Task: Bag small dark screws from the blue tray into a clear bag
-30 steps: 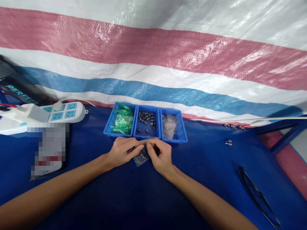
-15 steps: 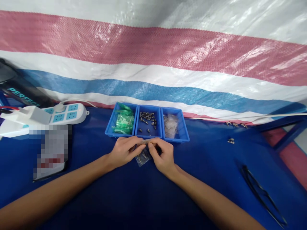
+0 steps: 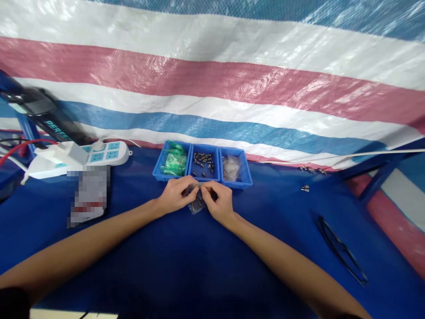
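Note:
My left hand [image 3: 179,195] and my right hand [image 3: 217,201] meet just in front of the middle blue bin, both pinching the top edge of a small clear plastic bag [image 3: 196,204]. The bag hangs below my fingers; what lies inside it is too dark to make out. Behind my hands stand three blue bins in a row. Green plastic packets [image 3: 175,160] fill the left bin [image 3: 159,173]. Several screws [image 3: 203,158] lie loose in the middle bin [image 3: 215,173]. Clear plastic bags [image 3: 231,168] are heaped in the right bin [image 3: 246,176].
At left are a white power strip [image 3: 119,153] with plugs, a blurred-out phone [image 3: 91,195] and a black bottle [image 3: 56,119]. Glasses [image 3: 341,248] and a few small metal pieces [image 3: 305,188] lie at right. A striped plastic sheet [image 3: 206,75] hangs behind the blue table [image 3: 159,266].
The head view has shifted and pulled back, showing more of the table's near edge. My hands stay together, still pinching the bag's top edge.

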{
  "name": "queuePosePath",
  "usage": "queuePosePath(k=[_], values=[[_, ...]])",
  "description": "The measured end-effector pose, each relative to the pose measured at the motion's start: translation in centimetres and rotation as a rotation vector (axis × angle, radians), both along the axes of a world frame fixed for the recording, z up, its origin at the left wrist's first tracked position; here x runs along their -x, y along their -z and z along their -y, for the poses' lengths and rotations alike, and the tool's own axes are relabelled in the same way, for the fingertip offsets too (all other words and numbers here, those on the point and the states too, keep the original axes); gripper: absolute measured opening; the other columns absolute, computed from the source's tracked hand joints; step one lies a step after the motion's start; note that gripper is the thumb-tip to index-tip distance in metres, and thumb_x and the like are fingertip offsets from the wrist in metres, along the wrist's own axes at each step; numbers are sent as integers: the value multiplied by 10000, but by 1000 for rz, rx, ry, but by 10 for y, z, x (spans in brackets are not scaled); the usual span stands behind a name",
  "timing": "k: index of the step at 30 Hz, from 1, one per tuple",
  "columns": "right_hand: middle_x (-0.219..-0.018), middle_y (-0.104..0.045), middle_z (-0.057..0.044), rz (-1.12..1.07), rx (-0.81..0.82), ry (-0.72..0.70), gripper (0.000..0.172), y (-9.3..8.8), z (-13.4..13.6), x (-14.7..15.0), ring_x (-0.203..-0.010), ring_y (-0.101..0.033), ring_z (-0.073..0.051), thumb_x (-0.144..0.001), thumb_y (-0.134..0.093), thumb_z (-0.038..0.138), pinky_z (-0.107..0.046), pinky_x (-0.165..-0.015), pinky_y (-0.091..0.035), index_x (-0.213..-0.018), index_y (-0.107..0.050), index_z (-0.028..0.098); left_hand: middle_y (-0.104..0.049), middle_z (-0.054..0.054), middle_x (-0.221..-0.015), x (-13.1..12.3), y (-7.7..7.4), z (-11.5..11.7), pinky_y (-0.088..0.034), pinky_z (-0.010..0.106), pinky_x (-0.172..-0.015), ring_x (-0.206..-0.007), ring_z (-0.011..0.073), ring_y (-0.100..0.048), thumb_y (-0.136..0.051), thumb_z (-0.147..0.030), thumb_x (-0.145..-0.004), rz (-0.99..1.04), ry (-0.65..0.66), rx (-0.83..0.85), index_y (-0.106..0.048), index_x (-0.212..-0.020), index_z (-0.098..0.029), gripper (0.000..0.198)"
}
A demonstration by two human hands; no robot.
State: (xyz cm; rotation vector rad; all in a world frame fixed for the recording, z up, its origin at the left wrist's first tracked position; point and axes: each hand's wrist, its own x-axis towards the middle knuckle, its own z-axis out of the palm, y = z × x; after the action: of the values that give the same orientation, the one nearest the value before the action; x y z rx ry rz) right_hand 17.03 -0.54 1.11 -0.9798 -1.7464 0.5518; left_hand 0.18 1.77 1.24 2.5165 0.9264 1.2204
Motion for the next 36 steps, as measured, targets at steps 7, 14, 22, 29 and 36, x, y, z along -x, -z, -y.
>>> queuePosePath(k=[7,14,22,29,36], values=[[-630,-579,-3,12,-70,53,167,4,1,2,-538,-489,-106,-858,-479,226,-234,-564,-401,-771,-603,155,-559,-9,-605,-2,3,1,-389,189,-515,-518,75,-491,-494,-290,-901,16,-54,-115,-577,-727,-140,245],[-636,-591,-13,36,-103,92,191,5,0,5,-542,-495,-110,-854,-467,237,-236,-563,-401,-751,-604,153,-640,20,-691,1,7,-1,-455,193,-590,-617,98,-600,-464,-253,-921,30,-58,-138,-624,-800,-143,229],[-655,-602,-25,50,-144,107,197,8,-3,5,-562,-514,-117,-858,-461,231,-239,-577,-407,-746,-600,148,-686,52,-853,2,7,3,-497,199,-664,-741,118,-654,-480,-241,-916,32,-131,-169,-592,-973,-141,161],[-699,-620,-35,64,-150,86,202,9,-5,6,-596,-538,-123,-870,-474,277,-245,-603,-435,-844,-620,139,-678,45,-808,4,6,2,-481,190,-616,-694,107,-639,-455,-232,-928,39,-124,-202,-601,-929,-145,170],[-743,-635,-47,44,-173,93,216,7,-3,5,-654,-570,-131,-886,-467,282,-261,-663,-460,-853,-629,145,-684,49,-828,3,6,0,-493,198,-662,-707,107,-636,-506,-279,-907,59,-116,-137,-614,-931,-142,176]])
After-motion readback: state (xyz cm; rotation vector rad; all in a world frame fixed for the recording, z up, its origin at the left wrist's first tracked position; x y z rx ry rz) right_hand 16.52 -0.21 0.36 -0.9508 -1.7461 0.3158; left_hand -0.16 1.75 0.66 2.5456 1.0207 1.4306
